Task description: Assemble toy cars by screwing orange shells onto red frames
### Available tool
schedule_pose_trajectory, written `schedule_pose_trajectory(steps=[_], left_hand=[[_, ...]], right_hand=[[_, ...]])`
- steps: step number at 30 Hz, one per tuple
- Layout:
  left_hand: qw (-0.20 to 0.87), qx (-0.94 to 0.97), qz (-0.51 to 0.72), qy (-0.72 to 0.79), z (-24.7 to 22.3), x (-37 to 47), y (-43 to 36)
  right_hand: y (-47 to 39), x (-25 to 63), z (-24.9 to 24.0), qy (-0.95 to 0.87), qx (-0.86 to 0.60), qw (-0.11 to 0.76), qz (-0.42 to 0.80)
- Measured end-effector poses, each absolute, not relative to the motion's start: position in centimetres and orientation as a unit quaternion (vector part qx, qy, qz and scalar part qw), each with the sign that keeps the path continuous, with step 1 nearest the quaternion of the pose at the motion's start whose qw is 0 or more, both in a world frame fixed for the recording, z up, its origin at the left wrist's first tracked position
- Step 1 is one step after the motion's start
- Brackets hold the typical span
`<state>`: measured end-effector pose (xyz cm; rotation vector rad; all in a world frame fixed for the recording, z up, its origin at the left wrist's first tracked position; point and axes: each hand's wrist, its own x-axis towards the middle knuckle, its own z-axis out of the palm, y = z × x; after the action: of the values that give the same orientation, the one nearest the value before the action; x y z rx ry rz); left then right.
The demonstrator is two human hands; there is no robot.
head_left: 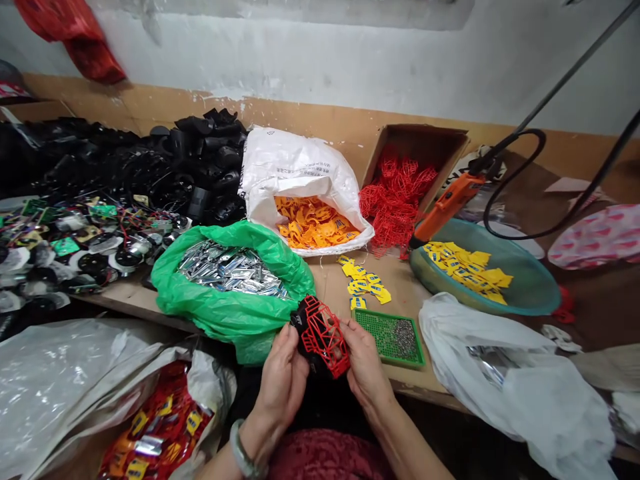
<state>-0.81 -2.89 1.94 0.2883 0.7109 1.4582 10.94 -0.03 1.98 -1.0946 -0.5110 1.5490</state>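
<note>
Between my two hands, above the front edge of the bench, is a toy car body with a red plastic lattice frame (pixel 325 333) over a black base (pixel 301 321). My left hand (pixel 286 373) grips its left side, thumb on the black part. At the right edge of the red frame, the fingers of my right hand (pixel 364 357) close on it. Just beyond lie a green tray (pixel 387 337) of small metal screws and several loose yellow pieces (pixel 364 283). A green bag (pixel 233 287) of shiny silver pieces stands behind my left hand.
An orange electric screwdriver (pixel 447 208) hangs above a teal basin (pixel 535 287) of yellow pieces. Behind are a white sack (pixel 300 160) of orange pieces and a box (pixel 453 143) with red frames. Black parts (pixel 195 153) and wired assemblies (pixel 100 247) cover the left. White bags (pixel 520 373) flank me.
</note>
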Motion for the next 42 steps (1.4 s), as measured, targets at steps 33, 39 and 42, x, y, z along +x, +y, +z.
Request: schedule_pose_trajectory(steps=[33,39,42], left_hand=[[0.694,0.088,0.600,0.389,2.5,-1.6,-0.3],[0.632,0.158,0.597,0.467,1.7,-0.9,-0.2],[0.620,0.165,0.598,0.481,1.0,-1.0,0.0]], right_hand=[[-4.3,11.3,1.2,-0.692,-0.481,0.481,0.243],[-4.3,11.2,0.0,-0.692,-0.464,0.504,0.227],[-4.4,11.5,-0.6,-0.695,-0.455,0.503,0.240]])
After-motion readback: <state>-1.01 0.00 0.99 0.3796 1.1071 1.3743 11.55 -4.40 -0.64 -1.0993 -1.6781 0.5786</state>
